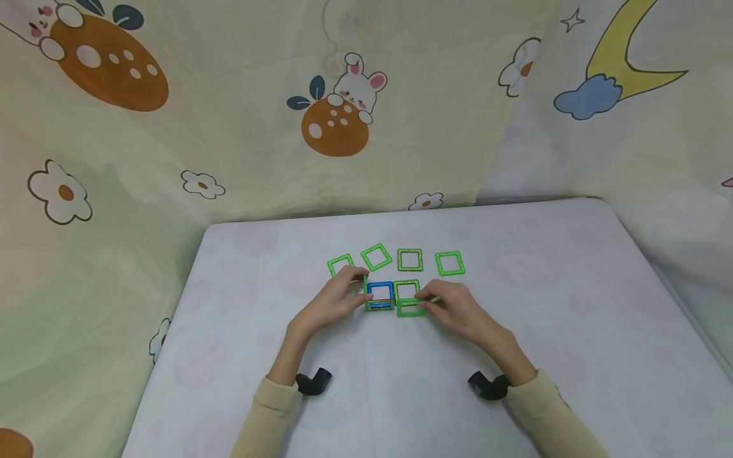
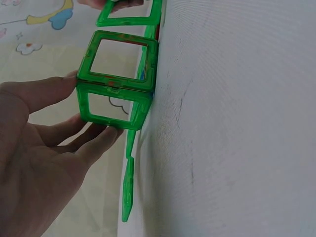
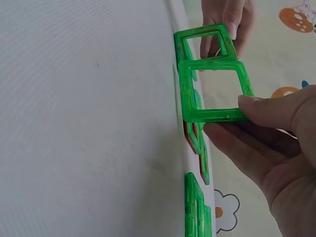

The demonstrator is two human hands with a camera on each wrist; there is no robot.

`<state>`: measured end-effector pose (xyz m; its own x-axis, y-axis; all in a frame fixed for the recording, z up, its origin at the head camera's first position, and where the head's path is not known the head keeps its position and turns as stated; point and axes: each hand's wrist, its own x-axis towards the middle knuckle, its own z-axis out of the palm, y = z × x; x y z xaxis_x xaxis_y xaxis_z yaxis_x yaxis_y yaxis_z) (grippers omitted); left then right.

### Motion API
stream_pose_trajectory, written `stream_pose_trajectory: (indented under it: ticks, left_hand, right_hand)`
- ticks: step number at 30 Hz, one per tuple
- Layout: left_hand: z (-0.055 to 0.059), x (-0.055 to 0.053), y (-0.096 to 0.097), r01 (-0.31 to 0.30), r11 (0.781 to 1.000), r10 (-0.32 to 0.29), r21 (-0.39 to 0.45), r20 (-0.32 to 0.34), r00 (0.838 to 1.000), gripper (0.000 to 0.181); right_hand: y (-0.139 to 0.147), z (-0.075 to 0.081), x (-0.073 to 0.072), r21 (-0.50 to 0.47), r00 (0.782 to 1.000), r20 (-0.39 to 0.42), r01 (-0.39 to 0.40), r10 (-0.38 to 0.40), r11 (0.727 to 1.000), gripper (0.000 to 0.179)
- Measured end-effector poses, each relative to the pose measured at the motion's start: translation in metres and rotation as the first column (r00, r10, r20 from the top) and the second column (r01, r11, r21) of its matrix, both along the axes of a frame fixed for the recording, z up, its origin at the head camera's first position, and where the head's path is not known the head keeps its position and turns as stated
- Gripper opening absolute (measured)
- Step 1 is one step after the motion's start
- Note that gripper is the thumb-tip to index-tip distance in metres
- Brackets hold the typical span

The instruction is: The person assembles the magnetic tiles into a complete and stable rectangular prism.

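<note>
A blue square magnetic tile frame (image 1: pixel 380 284) lies on the table, with a flat green tile frame (image 1: pixel 407 282) beside it on the right. Two upright green square tiles meet at a corner by the blue one: a front tile (image 2: pixel 116 81) and a left-side tile (image 2: pixel 106 121). My left hand (image 1: pixel 332 299) holds this corner, thumb at the shared upper corner and fingertips along the side tile. Between thumb and fingers, my right hand (image 1: pixel 458 312) pinches another upright green tile (image 3: pixel 215 117) by its right edge, at the front of the flat green tile.
Behind the hands, several loose green square tiles lie in a row, among them a left one (image 1: pixel 341 259), a middle one (image 1: pixel 410 250) and a right one (image 1: pixel 450 254). The white tabletop (image 1: pixel 389 394) meets a patterned cloth backdrop (image 1: pixel 246 127) at the back.
</note>
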<state>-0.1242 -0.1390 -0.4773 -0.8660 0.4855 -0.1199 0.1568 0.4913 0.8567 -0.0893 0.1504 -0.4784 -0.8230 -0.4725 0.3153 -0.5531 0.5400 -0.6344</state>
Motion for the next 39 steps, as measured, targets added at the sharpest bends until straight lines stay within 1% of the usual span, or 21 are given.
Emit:
stream_pose_trajectory:
  ticks: [6,13,18,25,33,39]
  left_hand:
    - [0.0011,0.0009,0.0006,-0.012,1.000,0.012,-0.003,0.008,1.000,0.056]
    - [0.0014,0.0009,0.0008,-0.006,1.000,0.006,-0.005,0.004,1.000,0.056]
    - [0.0013,0.0006,0.0010,-0.011,1.000,0.011,0.011,0.019,1.000,0.056]
    - [0.0027,0.0009,0.0013,-0.018,1.000,0.018,0.015,0.023,1.000,0.056]
    - [0.0021,-0.0001,0.0015,-0.015,1.000,0.015,0.009,0.010,1.000,0.055]
    - [0.0016,0.0000,0.0016,-0.020,1.000,0.020,-0.002,0.016,1.000,0.055]
  right_hand:
    - [-0.0018,-0.0013,-0.0005,-0.020,0.999,-0.052,-0.017,0.016,1.000,0.023]
    - [-0.0037,-0.0020,-0.0001,-0.026,0.997,-0.075,-0.021,0.019,0.999,0.023]
    - [-0.0032,-0.0035,-0.0009,-0.046,0.994,-0.105,-0.027,0.022,0.999,0.024]
    - [-0.0028,-0.0057,-0.0020,-0.032,0.991,-0.136,-0.014,0.010,0.999,0.024]
    - [-0.0034,-0.0032,-0.0020,-0.023,0.989,-0.145,0.000,-0.003,1.000,0.023]
    - [-0.0034,-0.0036,-0.0012,-0.009,0.993,-0.121,0.006,-0.007,1.000,0.022]
